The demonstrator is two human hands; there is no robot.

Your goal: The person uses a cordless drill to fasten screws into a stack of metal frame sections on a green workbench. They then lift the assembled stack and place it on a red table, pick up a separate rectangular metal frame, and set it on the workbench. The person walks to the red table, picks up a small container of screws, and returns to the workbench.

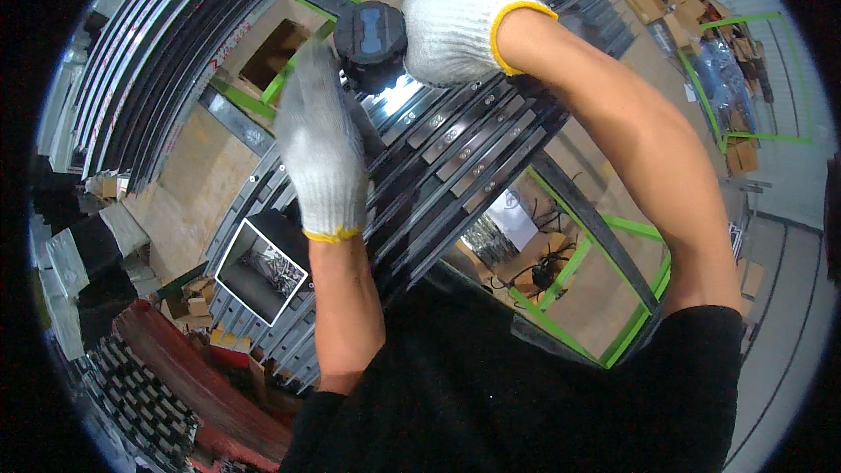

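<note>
Our right hand (451,35) grips the drill (371,39), upper centre.
Rails (457,154) slant up-right beneath; left hand (324,140) alongside, its grip we cannot tell.

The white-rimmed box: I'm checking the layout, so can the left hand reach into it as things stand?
Probably yes: the box sits beside the left forearm, nothing visible covering its opening, though the left hand would need to draw back from beside the black tool.
</note>
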